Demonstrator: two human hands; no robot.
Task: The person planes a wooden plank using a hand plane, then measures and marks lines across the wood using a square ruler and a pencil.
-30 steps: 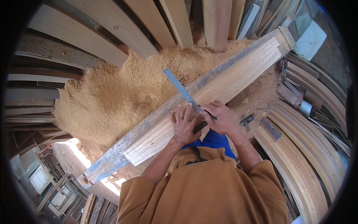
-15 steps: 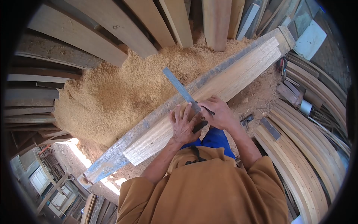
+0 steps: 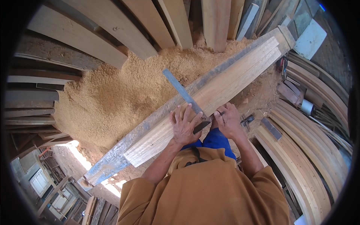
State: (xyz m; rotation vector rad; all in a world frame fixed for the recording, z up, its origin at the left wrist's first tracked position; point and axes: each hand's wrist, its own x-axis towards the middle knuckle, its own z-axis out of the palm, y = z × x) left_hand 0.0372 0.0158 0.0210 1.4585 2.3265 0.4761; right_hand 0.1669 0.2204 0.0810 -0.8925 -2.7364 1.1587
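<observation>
A pale wooden plank (image 3: 232,80) lies diagonally on a worn, grey-blue beam (image 3: 140,123). Across both rests a try square: its metal blade (image 3: 177,85) points up and left past the beam, and its dark stock (image 3: 201,127) sits at the plank's near edge. My left hand (image 3: 182,125) holds the square against the plank, fingers stretched over the wood and thumb side at the stock. Just right of the stock, my right hand (image 3: 227,119) is closed in a pinch on a slim dark pencil (image 3: 222,113), mostly hidden by the fingers.
Sawdust (image 3: 112,99) is heaped behind the beam, with upright boards (image 3: 108,26) around it. Curved timber pieces (image 3: 296,161) are stacked at my right. A dark metal tool (image 3: 247,120) lies near my right forearm. Poles and planks stand at lower left.
My right hand has drawn back from the blade to the right and slightly toward me, still closed. My left hand and the square stay in place.
</observation>
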